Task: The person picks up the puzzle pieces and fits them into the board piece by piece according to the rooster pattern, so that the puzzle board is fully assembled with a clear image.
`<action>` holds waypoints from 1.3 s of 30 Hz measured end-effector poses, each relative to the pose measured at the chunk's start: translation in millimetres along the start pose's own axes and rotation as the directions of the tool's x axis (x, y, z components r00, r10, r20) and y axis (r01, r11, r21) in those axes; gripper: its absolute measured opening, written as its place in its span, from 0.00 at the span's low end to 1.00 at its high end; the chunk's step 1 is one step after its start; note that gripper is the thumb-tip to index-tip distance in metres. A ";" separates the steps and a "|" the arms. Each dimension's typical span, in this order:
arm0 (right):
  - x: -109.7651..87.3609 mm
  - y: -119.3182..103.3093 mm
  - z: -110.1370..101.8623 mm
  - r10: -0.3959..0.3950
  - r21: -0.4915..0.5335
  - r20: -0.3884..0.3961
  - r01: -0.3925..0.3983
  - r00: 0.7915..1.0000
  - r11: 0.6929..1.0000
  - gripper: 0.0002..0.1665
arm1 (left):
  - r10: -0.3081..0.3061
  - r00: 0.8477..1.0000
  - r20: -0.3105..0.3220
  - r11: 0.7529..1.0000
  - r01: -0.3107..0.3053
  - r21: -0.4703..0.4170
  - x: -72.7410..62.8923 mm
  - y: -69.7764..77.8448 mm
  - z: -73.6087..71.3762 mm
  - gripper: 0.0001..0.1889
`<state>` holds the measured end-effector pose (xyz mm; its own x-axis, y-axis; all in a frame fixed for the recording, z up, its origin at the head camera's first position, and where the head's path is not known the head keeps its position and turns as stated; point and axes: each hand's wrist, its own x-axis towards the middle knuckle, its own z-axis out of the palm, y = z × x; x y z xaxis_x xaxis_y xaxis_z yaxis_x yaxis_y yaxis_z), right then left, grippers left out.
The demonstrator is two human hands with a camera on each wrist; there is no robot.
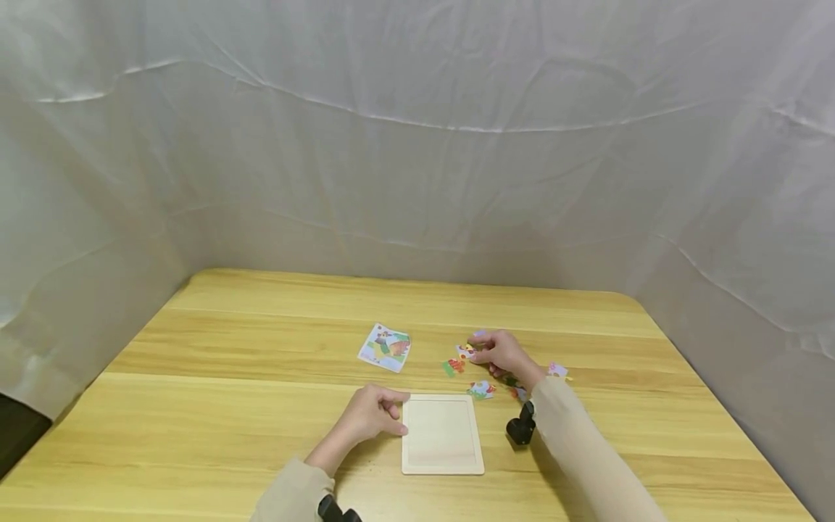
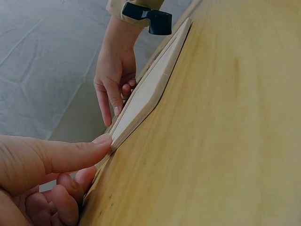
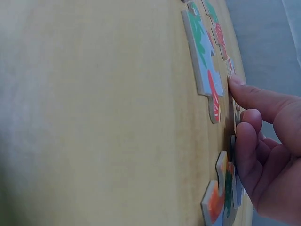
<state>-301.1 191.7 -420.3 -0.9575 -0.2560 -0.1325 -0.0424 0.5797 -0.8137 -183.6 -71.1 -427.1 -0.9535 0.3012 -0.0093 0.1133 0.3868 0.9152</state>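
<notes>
A light wooden puzzle tray (image 1: pixel 443 435) with a raised rim lies flat on the table. My left hand (image 1: pixel 370 415) is at its left side, the straight thumb touching the edge and the index finger by the far corner. In the left wrist view the other fingers curl below the thumb (image 2: pixel 80 155). My right hand (image 1: pixel 505 353) pinches a puzzle piece (image 1: pixel 465 351) between thumb and index finger. Near it lie a red and green piece (image 1: pixel 453 367) and a white, green and red piece (image 1: pixel 481 390). More pieces are partly hidden under the right hand and wrist.
A picture card (image 1: pixel 385 348) of the puzzle design lies beyond the tray to the left. A pinkish piece (image 1: pixel 557 370) sits right of my right wrist. In the right wrist view, orange and green pieces (image 3: pixel 214 202) overlap. A pale curtain (image 1: pixel 417 181) surrounds the wooden table (image 1: pixel 228 435).
</notes>
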 end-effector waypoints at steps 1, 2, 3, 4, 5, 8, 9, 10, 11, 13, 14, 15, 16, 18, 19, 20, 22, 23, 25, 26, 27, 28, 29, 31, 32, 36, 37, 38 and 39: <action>-0.1 0.0 -0.2 0.000 -0.011 -0.002 0.000 1.000 1.000 0.24 | 0.002 1.000 0.003 1.000 -0.002 -0.003 0.0 0.1 0.0 0.26; -0.1 0.0 -0.4 -0.003 -0.022 -0.005 0.003 1.000 1.000 0.23 | 0.003 1.000 0.006 1.000 -0.003 -0.006 0.0 0.2 0.1 0.26; 0.0 0.1 -0.6 0.006 -0.025 -0.008 -0.006 1.000 1.000 0.23 | 0.004 1.000 0.009 1.000 -0.004 -0.008 0.0 0.2 0.1 0.26; 0.0 0.2 -0.7 0.012 -0.027 -0.011 -0.012 1.000 1.000 0.23 | 0.005 1.000 0.010 1.000 -0.005 -0.008 -0.2 0.4 0.1 0.26; 0.0 0.0 -0.8 0.015 -0.031 -0.012 -0.015 1.000 0.999 0.22 | 0.003 1.000 0.010 1.000 -0.003 -0.011 -0.2 0.6 0.0 0.26; -0.7 -1.2 -0.9 0.013 -0.042 -0.016 -0.014 1.000 0.999 0.21 | -0.002 1.000 0.009 1.000 0.003 -0.013 -0.7 1.7 -0.1 0.26; -0.8 -1.6 -0.6 0.013 -0.044 -0.018 -0.014 1.000 0.999 0.20 | -0.004 1.000 0.008 1.000 0.004 -0.014 -0.7 1.9 -0.2 0.26; -1.1 -2.5 -0.4 0.009 -0.047 -0.019 -0.010 1.000 0.999 0.19 | -0.005 1.000 0.007 1.000 0.005 -0.013 -0.7 2.1 -0.3 0.26; -1.3 -3.3 -0.2 0.004 -0.048 -0.020 -0.005 1.000 0.999 0.19 | -0.006 1.000 0.006 1.000 0.006 -0.014 -0.7 2.2 -0.3 0.26; -1.8 -4.6 0.3 0.006 -0.044 -0.023 -0.007 1.000 0.999 0.17 | -0.007 1.000 0.003 1.000 0.007 -0.015 -0.4 1.9 -0.4 0.26; -2.1 -5.4 0.4 0.003 -0.042 -0.022 -0.004 1.000 0.999 0.17 | -0.007 1.000 0.002 1.000 0.007 -0.014 -0.3 1.6 -0.4 0.26; -2.1 -5.6 0.7 0.006 -0.035 -0.022 -0.007 1.000 0.999 0.17 | -0.009 1.000 0.000 1.000 0.009 -0.013 -0.2 1.2 -0.3 0.26; -2.6 -6.1 0.7 0.008 -0.028 -0.021 -0.009 1.000 1.000 0.16 | -0.010 1.000 -0.001 1.000 0.010 -0.012 -0.2 1.1 -0.3 0.26; -3.1 -6.6 0.9 0.012 -0.019 -0.022 -0.012 1.000 1.000 0.16 | -0.013 1.000 -0.004 1.000 0.012 -0.012 -0.3 0.9 -0.2 0.25; -3.4 -7.0 1.0 0.013 -0.015 -0.023 -0.013 1.000 1.000 0.16 | -0.012 1.000 -0.004 1.000 0.012 -0.012 -0.5 0.9 -0.2 0.25; -3.6 -7.0 1.2 0.017 -0.010 -0.026 -0.017 1.000 1.000 0.15 | -0.011 1.000 -0.004 1.000 0.011 -0.011 -0.6 0.7 -0.2 0.25; -4.4 -7.2 1.4 0.020 -0.005 -0.035 -0.020 0.999 1.000 0.14 | -0.011 1.000 -0.002 1.000 0.011 -0.012 -0.9 0.6 -0.1 0.25; -4.6 -7.3 1.6 0.025 -0.001 -0.040 -0.026 0.999 1.000 0.14 | -0.009 1.000 -0.002 1.000 0.009 -0.012 -1.0 0.7 -0.1 0.25; -5.5 -7.3 1.6 0.034 0.007 -0.052 -0.034 0.998 0.999 0.12 | -0.007 1.000 -0.002 1.000 0.007 -0.010 -1.1 0.8 0.0 0.25; -5.7 -7.2 1.6 0.040 0.011 -0.057 -0.039 0.998 0.999 0.12 | -0.008 1.000 -0.002 1.000 0.008 -0.009 -1.1 1.0 0.1 0.25; -6.0 -7.2 1.4 0.044 0.013 -0.062 -0.043 0.997 0.999 0.11 | -0.009 1.000 -0.001 1.000 0.009 -0.007 -1.1 1.3 0.2 0.25; -6.2 -7.3 1.3 0.055 0.020 -0.068 -0.053 0.996 0.998 0.10 | -0.009 1.000 -0.001 1.000 0.009 -0.006 -1.1 1.6 0.3 0.25; -6.4 -7.3 1.1 0.059 0.027 -0.070 -0.057 0.996 0.998 0.09 | -0.009 1.000 0.000 1.000 0.009 -0.005 -1.1 1.9 0.4 0.25; -6.8 -6.9 0.5 0.065 0.048 -0.069 -0.061 0.996 0.997 0.07 | -0.012 1.000 0.001 1.000 0.012 -0.004 -1.2 2.3 0.4 0.25; -6.9 -6.7 0.3 0.069 0.063 -0.067 -0.065 0.995 0.996 0.06 | -0.013 1.000 0.003 1.000 0.013 -0.005 -1.2 2.3 0.4 0.25; -7.7 -4.2 0.0 0.066 0.148 -0.055 -0.058 0.996 0.987 0.03 | -0.004 1.000 0.004 1.000 0.004 -0.008 -1.2 1.9 0.1 0.25; -7.9 -3.6 0.1 0.066 0.178 -0.050 -0.057 0.997 0.982 0.03 | -0.001 1.000 0.004 1.000 0.001 -0.008 -1.2 1.7 0.0 0.25; -8.4 -2.7 0.1 0.061 0.206 -0.044 -0.050 0.997 0.977 0.03 | 0.002 1.000 0.004 1.000 -0.002 -0.008 -1.2 1.6 -0.1 0.25; -8.8 -2.0 0.3 0.058 0.238 -0.040 -0.047 0.998 0.970 0.03 | 0.004 1.000 0.003 1.000 -0.004 -0.007 -1.2 1.5 -0.2 0.25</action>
<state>-292.5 192.6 -417.6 -0.9689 -0.1909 -0.1571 0.0718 0.3908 -0.9177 -182.4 -71.0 -425.6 -0.9523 0.3052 -0.0068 0.1149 0.3791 0.9182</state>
